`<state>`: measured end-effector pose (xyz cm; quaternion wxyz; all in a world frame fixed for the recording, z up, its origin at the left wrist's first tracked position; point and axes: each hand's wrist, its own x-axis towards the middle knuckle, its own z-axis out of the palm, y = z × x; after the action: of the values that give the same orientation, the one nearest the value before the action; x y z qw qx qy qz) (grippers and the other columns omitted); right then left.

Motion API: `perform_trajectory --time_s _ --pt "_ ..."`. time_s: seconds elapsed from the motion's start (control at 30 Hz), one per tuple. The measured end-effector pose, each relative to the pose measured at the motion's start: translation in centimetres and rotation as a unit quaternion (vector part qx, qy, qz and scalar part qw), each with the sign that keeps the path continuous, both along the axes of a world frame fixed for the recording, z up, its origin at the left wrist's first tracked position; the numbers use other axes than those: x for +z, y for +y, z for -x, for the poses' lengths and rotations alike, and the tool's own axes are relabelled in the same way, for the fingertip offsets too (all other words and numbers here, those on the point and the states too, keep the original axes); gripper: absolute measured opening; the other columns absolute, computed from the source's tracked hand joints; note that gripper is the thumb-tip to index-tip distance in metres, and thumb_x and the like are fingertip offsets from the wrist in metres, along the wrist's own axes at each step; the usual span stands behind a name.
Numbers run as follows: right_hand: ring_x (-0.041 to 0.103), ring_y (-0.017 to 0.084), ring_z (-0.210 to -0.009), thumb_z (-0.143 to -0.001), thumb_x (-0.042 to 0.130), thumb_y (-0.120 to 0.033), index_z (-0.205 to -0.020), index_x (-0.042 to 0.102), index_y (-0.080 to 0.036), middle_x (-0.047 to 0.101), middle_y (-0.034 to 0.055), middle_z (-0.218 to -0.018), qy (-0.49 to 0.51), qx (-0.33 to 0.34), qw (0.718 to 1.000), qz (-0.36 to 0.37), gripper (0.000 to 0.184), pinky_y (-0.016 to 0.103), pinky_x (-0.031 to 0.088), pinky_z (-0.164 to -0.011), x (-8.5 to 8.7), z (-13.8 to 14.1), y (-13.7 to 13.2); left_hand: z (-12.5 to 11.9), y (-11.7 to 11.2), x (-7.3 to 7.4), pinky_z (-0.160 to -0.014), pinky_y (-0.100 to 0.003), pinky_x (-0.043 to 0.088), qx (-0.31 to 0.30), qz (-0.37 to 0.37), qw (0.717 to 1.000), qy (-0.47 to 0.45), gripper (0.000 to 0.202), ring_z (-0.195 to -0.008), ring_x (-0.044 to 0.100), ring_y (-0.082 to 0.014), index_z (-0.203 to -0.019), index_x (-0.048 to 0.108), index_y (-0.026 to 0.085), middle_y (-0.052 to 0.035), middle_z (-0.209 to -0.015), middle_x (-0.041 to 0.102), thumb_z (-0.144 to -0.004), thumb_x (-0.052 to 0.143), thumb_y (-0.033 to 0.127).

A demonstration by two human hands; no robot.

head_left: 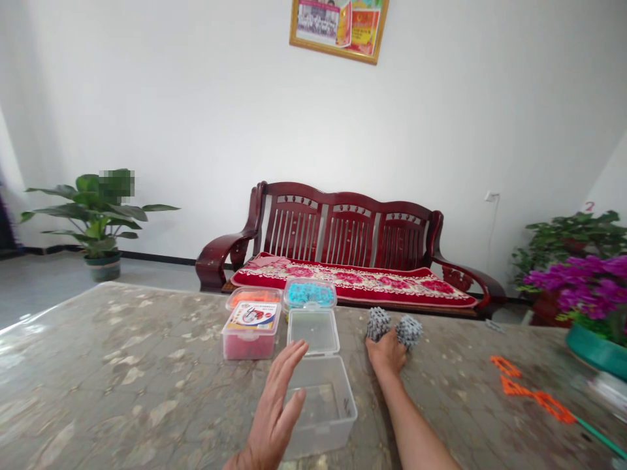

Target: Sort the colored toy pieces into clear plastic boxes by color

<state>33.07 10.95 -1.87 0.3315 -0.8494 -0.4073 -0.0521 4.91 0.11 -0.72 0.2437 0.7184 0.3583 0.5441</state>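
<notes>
My left hand [277, 408] is held up at the left side of a clear plastic box [336, 427], fingers stretched out and holding nothing. The box's lid is folded back [313, 331], and I see no pieces inside, though my hand hides part of it. To the right, my right hand [388, 352] is closed around the middle of a grey assembly of small interlocking plastic pieces [409, 331]. Two knobbly, rounded ends stick out beyond my fingers; whether they are joined is hidden by the hand.
Behind the box stand tubs of blue pieces [309, 295], orange pieces [240, 300] and pink pieces [249, 347]. Orange linked pieces [553, 406] with a green stick [600, 438] lie at right, near a flower pot [595, 350]. A wooden bench [350, 228] stands beyond the table [122, 365].
</notes>
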Motion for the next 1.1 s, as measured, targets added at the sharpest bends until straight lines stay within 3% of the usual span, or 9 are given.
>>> perform_trajectory --time_s 0.13,0.37,0.53,0.7,1.1 --pt "0.064 0.039 -0.102 -0.072 0.063 -0.036 -0.129 0.055 -0.010 0.069 0.0249 -0.109 0.002 0.029 1.000 0.005 0.063 0.052 0.046 -0.086 0.2 -0.2 -0.7 0.1 0.4 -0.2 -0.121 -0.051 0.025 -0.004 -0.001 1.000 0.013 0.050 -0.145 0.034 -0.0292 -0.148 0.041 0.032 -0.0047 -0.155 0.042 -0.098 0.044 0.039" --pt "0.066 0.036 -0.098 -0.067 0.065 -0.031 -0.124 0.061 -0.016 0.072 0.0163 -0.106 0.017 0.118 0.993 -0.010 0.059 0.045 0.048 -0.086 -0.1 0.0 -3.3 0.1 0.7 0.0 -0.121 -0.053 0.023 -0.002 0.003 1.000 0.019 0.050 -0.147 0.029 -0.0306 -0.147 0.043 0.030 -0.0057 -0.157 0.039 -0.099 0.042 0.042" --pt "0.066 0.035 -0.094 -0.061 0.067 -0.033 -0.118 0.066 -0.019 0.074 0.0111 -0.096 0.064 0.225 0.969 -0.080 0.059 0.045 0.050 -0.087 -0.9 0.3 -5.9 0.1 0.6 0.2 -0.122 -0.052 0.023 -0.006 0.015 1.000 0.016 0.050 -0.147 0.030 -0.0303 -0.146 0.045 0.030 -0.0059 -0.156 0.041 -0.098 0.044 0.044" --pt "0.063 0.035 -0.100 -0.057 0.068 -0.029 -0.121 0.066 -0.018 0.073 0.0107 -0.107 0.095 0.291 0.945 -0.112 0.065 0.046 0.049 -0.093 -1.0 1.2 -8.0 0.2 0.9 0.1 -0.122 -0.051 0.023 -0.009 0.023 1.000 0.003 0.052 -0.147 0.031 -0.0305 -0.146 0.046 0.027 -0.0064 -0.156 0.041 -0.097 0.045 0.046" --pt "0.058 0.036 -0.117 -0.054 0.070 -0.022 -0.131 0.060 -0.019 0.068 0.0110 -0.123 0.176 0.343 0.917 -0.102 0.077 0.051 0.041 -0.105 -1.4 1.3 -9.4 0.5 0.8 0.0 -0.124 -0.048 0.019 -0.036 0.030 0.999 0.005 0.053 -0.149 0.026 -0.0291 -0.149 0.042 0.029 -0.0036 -0.160 0.035 -0.098 0.044 0.045"
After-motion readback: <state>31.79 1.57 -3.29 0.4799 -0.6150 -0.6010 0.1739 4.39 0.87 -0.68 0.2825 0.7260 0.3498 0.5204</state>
